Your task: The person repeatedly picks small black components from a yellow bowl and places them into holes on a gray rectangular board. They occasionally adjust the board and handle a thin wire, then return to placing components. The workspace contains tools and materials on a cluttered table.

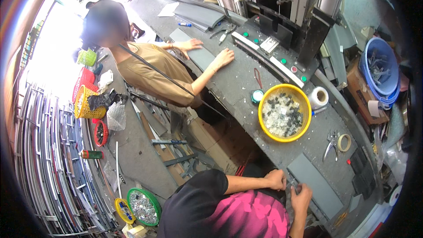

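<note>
Both my hands are close together over the near edge of the grey worktable. My left hand is closed, its fingers curled; what they hold is hidden. My right hand pinches a small grey piece, too small to name, in the gap between the hands. Beside them lies a flat grey panel on the table. Farther up stands a yellow basin filled with small clear and black pieces.
A co-worker stands at the left, both hands on a grey strip. Pliers, a tape roll and a white film roll lie on the table. A machine with green buttons stands behind. Blue buckets are at right.
</note>
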The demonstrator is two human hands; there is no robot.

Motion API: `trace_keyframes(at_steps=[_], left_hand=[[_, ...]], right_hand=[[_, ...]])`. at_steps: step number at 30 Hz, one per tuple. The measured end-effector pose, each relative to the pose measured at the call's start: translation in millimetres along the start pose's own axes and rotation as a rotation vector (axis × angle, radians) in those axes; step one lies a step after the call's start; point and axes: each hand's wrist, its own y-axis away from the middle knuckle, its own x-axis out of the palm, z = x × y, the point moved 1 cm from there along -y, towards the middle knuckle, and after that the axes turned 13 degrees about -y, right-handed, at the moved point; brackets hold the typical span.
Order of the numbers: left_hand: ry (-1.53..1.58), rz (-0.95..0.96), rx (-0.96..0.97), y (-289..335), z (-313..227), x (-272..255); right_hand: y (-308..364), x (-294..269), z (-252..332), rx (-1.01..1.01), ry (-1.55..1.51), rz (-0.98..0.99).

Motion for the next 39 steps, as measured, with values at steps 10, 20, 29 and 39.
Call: trace_keyframes(at_steps=[10,20,29,39], left_hand=[[0.223,0.283,0.249,-16.1,13.1,10.5],[0.192,0.220,0.026,-31.2,13.6,-7.0],[-0.137,0.011,0.234,-38.0,-5.6,-10.6],[-1.034,-0.363,0.731,-18.3,-78.9,-53.9]], right_hand=[[-1.6,27.1,-26.1,0.375,-0.603,0.298],[-0.5,48.9,-30.4,0.359,-0.703,0.241],[-0.8,31.5,-50.3,0.141,-0.463,0.311],[-130.6,-20.1,-21.0,0.139,-0.125,-0.141]])
